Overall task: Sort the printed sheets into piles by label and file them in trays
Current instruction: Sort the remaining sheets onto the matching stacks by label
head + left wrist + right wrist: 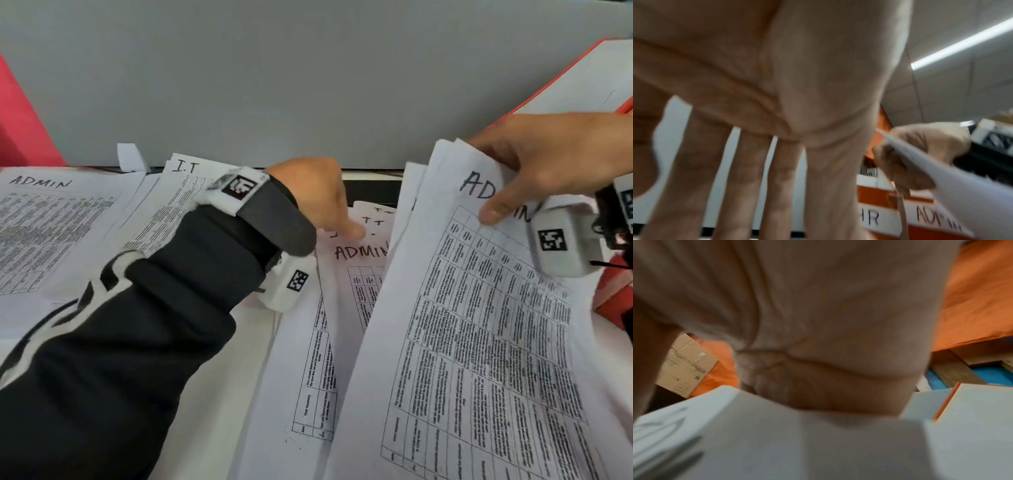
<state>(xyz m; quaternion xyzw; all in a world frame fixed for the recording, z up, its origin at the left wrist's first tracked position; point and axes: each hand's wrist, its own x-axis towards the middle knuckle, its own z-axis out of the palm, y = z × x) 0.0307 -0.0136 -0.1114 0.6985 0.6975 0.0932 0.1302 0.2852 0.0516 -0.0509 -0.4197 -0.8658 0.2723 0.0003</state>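
Head view: printed sheets cover the desk (239,359) below a grey wall (308,68). An ADMIN pile (51,233) lies far left, an I.T pile (171,202) beside it. The right hand (534,164) pinches a lifted ADMIN sheaf (479,342), thumb on top. The left hand (318,195), fingers straight and spread, touches loose sheets (356,260) between. An orange tray (582,78) stands far right, a ceiling light (962,43) overhead.

A: Which labels are being obscured?

B: The right hand (534,171) is covering the end of "ADMIN" on the lifted sheet (479,342); that sheet is hiding the last letter on the sheet beneath (356,260).

A: And the wrist views?

B: Motion is blurring both; the orange tray (890,216) label is reading only "…HR".
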